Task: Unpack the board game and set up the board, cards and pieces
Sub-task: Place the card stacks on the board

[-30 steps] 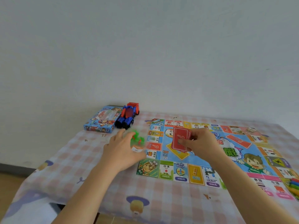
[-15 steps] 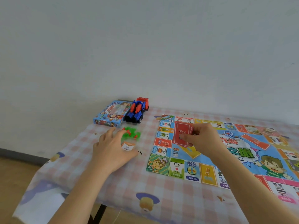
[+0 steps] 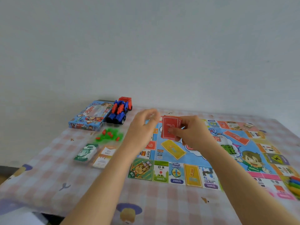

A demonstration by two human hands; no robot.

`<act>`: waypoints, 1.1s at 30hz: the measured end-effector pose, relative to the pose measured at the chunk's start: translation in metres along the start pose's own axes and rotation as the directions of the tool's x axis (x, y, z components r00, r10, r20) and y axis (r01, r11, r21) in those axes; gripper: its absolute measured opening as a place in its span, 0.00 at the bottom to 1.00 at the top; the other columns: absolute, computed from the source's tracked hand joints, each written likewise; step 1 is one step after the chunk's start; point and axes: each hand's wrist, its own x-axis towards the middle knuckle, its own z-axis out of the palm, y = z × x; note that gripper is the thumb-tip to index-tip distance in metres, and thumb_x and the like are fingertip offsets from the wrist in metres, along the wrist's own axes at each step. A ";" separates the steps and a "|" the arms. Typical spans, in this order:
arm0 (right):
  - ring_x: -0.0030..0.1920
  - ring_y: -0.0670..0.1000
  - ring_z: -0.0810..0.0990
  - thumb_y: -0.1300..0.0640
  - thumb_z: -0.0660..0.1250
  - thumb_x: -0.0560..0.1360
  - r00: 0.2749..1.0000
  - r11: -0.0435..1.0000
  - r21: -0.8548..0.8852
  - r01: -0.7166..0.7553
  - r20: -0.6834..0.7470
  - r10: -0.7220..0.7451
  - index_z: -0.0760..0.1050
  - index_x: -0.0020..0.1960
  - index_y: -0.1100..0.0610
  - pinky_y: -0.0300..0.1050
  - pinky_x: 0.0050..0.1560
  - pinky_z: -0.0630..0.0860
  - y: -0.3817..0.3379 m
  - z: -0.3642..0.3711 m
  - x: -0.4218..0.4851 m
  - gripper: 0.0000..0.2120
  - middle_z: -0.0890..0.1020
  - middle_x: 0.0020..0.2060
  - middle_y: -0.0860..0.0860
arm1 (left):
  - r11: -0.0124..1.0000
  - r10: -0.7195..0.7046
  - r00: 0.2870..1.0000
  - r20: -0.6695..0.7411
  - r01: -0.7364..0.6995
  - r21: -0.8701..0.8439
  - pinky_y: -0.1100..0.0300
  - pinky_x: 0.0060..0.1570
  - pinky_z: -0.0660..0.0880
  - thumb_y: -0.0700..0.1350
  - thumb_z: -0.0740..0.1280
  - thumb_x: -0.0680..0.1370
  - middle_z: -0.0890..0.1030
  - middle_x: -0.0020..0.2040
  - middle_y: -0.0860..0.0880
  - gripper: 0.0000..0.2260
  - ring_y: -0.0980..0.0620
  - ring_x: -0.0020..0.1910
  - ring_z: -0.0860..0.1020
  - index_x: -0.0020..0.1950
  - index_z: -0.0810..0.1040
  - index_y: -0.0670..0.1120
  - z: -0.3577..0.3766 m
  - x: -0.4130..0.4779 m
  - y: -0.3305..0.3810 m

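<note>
The colourful game board [image 3: 204,161] lies unfolded on the right half of the table. My right hand [image 3: 193,132] holds a small stack of red cards [image 3: 169,128] upright above the board's far left part. My left hand [image 3: 142,127] hovers just left of the cards with loosely curled fingers and holds nothing. On the cloth left of the board lie a green stack of play money [image 3: 86,154], an orange-and-white card stack [image 3: 104,155] and a heap of green and red plastic pieces [image 3: 109,136]. The blue game box [image 3: 89,117] lies at the far left.
A blue and red toy truck [image 3: 120,111] stands beside the box by the wall. Coloured pawns [image 3: 294,184] lie at the board's right edge. The checked tablecloth [image 3: 162,207] hangs over the table's near and left edges. A plain wall rises behind.
My left hand has lifted off the money and card stacks and risen to the right, towards the red cards. The two stacks it covered now show. The view has shifted.
</note>
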 end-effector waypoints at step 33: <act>0.30 0.43 0.79 0.51 0.73 0.70 0.917 0.842 0.524 -0.125 -0.264 0.300 0.80 0.43 0.55 0.34 0.27 0.73 0.060 -0.024 -0.003 0.08 0.82 0.33 0.51 | 0.940 -0.140 0.942 0.305 0.224 -0.259 0.57 0.42 0.81 0.47 0.71 0.74 0.85 0.44 0.50 0.11 0.53 0.40 0.84 0.55 0.76 0.52 0.080 0.025 -0.002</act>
